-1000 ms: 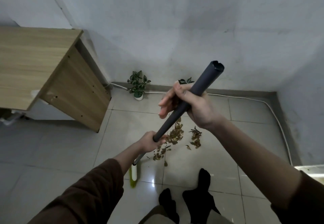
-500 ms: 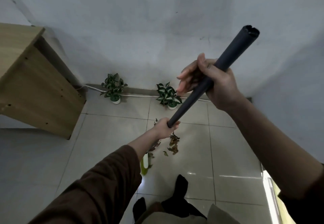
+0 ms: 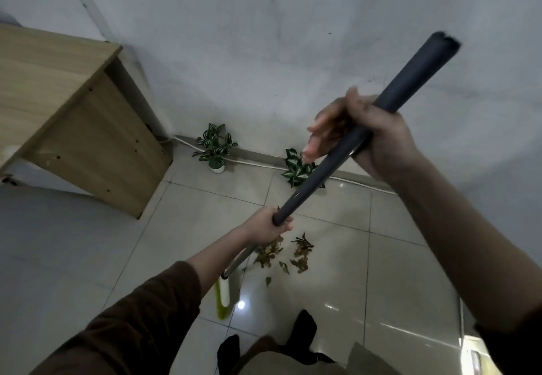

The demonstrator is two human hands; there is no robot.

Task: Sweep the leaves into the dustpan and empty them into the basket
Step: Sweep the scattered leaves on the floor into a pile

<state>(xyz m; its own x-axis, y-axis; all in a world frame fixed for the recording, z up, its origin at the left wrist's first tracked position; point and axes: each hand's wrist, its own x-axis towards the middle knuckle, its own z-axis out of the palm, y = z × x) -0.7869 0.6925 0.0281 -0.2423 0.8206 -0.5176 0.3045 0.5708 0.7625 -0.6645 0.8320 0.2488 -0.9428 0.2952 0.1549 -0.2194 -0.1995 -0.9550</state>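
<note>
Both hands are wrapped around the broom handle (image 3: 346,151): left hand (image 3: 271,226) low, right hand (image 3: 372,137) high. The leaves (image 3: 283,253) lie on the floor (image 3: 396,257) at 2 o'clock from the broom head (image 3: 224,295). A hard stroke may scatter them toward the potted plants (image 3: 215,147); no dustpan is visible.

My left hand (image 3: 268,226) and right hand (image 3: 378,137) are bare. I wear dark brown sleeves (image 3: 137,316) pushed up my forearms, black socks (image 3: 302,330), and khaki trousers (image 3: 281,358).
</note>
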